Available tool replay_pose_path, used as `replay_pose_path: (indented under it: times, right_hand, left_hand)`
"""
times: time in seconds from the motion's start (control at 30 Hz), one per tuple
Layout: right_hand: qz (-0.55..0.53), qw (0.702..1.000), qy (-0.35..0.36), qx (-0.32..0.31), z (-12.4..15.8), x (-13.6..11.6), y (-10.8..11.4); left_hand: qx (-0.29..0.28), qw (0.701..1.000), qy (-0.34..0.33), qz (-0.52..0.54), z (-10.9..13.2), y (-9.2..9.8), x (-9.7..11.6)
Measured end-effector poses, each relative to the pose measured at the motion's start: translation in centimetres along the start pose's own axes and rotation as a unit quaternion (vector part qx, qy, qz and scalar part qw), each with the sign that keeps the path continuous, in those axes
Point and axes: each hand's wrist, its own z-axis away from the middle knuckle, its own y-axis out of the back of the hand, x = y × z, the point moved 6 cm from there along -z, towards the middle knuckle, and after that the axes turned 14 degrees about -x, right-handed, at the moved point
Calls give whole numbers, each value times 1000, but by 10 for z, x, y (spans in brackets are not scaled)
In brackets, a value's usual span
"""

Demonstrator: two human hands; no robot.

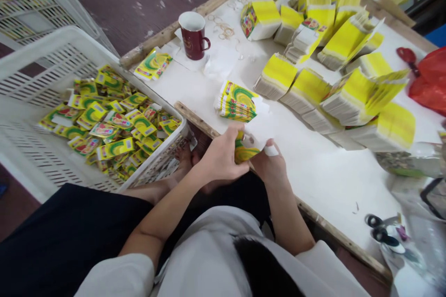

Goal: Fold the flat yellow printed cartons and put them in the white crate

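A small yellow and green printed paper box [245,151] is between my two hands near the table's front edge, with a white flap standing out at its top. My left hand [223,155] grips its left side, thumb on top and fingers curled around it. At the other end, my right hand [272,164] closes on the box; its thumb has a white wrapping, and its other fingers are partly hidden. Just beyond my hands, a stack of flat printed boxes [239,102] lies on the white tabletop [313,171].
Left of me stands a white plastic crate [87,41] with many filled boxes [114,120]. A maroon mug [193,39], rubber bands [226,32] and one loose packet [153,62] lie farther back. Bundles of yellow boxes [310,86] fill the right; scissors [379,229] lie near front right.
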Motion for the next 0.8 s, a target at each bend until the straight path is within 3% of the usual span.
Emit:
replay_pose_path:
  times: [0.1, 0.17, 0.3, 0.43, 0.53, 0.6, 0.73, 0.8]
  right_hand:
    - [277, 961, 19, -10, -4, -15, -2]
    - [438, 898, 23, -36, -6, -19, -5]
    - [609, 785, 67, -87, 0, -20, -13]
    - [701, 695, 112, -114, 3, -19, -17]
    - [707, 689, 147, -57, 1, -30, -10]
    - [709, 684, 162, -52, 1, -35, -8]
    - [766, 611, 149, -136, 3, -25, -15]
    - [789, 580, 135, -150, 4, -25, -17]
  left_hand:
    - [-55, 997, 25, -40, -2, -5, 1]
    - [-88, 994, 45, -55, -2, -9, -1]
    - [-124, 987, 106, -13, -3, -20, -12]
    - [-94, 990, 98, -30, -5, -24, -16]
    - [-52, 985, 99, -129, -7, -14, -14]
    - [-44, 980, 105, -163, -8, -4, -13]
    - [-51, 982, 67, -168, -7, 15, -10]
    - [-48, 980, 55, -183, -5, 22, -10]
